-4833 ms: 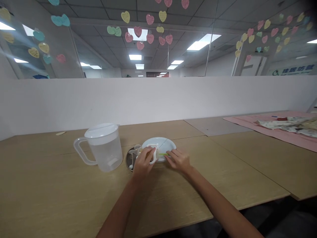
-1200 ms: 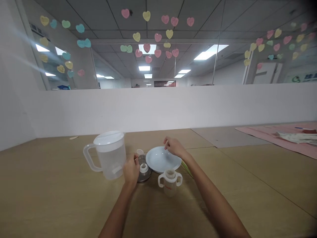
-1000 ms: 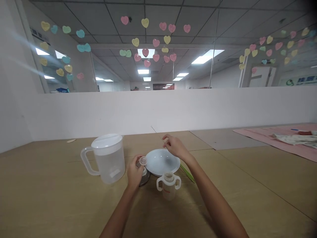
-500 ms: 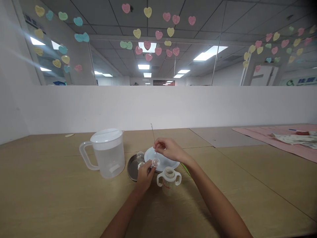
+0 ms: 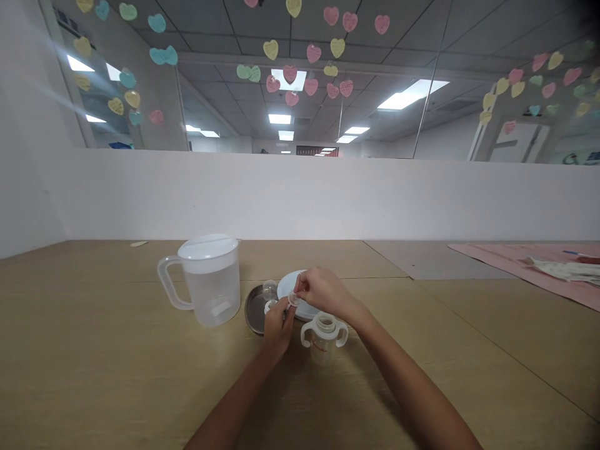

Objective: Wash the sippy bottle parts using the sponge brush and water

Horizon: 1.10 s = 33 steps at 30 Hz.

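My left hand [image 5: 278, 325] is closed around a small clear teat-like piece [image 5: 293, 299], held up above the plate's near edge. My right hand [image 5: 323, 291] pinches at the top of this piece, its fingertips touching or nearly touching it. The thin wire seen in these fingers a moment ago is mostly hidden now. Just below the hands stands an uncapped clear baby bottle [image 5: 323, 350] with a white two-handled collar [image 5: 308, 330]. Behind the hands lies a white plate [image 5: 287, 285], partly covered by my right hand.
A round metal tray [image 5: 254, 317] holds a clear dome cap [image 5: 269, 289] and a white ring [image 5: 270, 306]. Left of it stands a lidded clear pitcher [image 5: 213, 290]. Far right, a pink cloth [image 5: 497, 257] carries a whitish cloth [image 5: 562, 270]. A white wall [image 5: 281, 194] closes the back.
My right hand has come down closer to the clear piece in my left hand. The thin wire that stood up above the fingers no longer shows clearly. The view has shifted slightly.
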{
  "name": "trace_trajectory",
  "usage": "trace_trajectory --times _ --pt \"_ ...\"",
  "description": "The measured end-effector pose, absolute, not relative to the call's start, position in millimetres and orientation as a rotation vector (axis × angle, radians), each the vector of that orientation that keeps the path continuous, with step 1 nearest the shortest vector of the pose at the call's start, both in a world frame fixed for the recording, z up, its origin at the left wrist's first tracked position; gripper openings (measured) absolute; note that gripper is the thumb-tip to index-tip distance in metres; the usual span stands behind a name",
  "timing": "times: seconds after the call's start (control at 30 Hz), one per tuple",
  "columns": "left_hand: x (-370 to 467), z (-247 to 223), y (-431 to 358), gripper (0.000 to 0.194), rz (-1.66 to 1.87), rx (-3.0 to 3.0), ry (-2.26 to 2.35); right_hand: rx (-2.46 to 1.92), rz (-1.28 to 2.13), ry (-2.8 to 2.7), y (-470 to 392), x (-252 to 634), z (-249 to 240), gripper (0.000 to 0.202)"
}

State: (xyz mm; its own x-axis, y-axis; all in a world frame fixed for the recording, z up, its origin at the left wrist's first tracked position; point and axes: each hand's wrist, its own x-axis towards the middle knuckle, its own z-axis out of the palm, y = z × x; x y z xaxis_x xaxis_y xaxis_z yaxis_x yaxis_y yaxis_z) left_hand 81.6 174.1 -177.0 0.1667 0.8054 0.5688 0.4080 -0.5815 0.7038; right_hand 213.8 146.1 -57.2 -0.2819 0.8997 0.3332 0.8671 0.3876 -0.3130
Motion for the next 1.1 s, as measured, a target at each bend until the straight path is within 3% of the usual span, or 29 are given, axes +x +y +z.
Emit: trace_trajectory --times 0.6,0.77,0.93,1.1 --pt "80.8 -178.6 183.0 0.036 1.409 1.955 1.148 -1.655 -0.027 -2.243 148.2 204.5 -63.9 0.018" --pt "81.5 -178.3 187.7 0.030 1.377 1.984 1.178 -1.458 0.066 -2.160 129.9 197.3 -46.7 0.048" --pt "82.8 -172.2 181.4 0.034 1.406 1.931 1.160 -1.406 -0.351 -2.389 132.1 192.6 -55.1 0.028" --pt "83.5 -167.5 176.3 0.035 1.440 1.823 1.040 -1.444 -0.573 -2.595 151.7 192.5 -75.2 0.034"
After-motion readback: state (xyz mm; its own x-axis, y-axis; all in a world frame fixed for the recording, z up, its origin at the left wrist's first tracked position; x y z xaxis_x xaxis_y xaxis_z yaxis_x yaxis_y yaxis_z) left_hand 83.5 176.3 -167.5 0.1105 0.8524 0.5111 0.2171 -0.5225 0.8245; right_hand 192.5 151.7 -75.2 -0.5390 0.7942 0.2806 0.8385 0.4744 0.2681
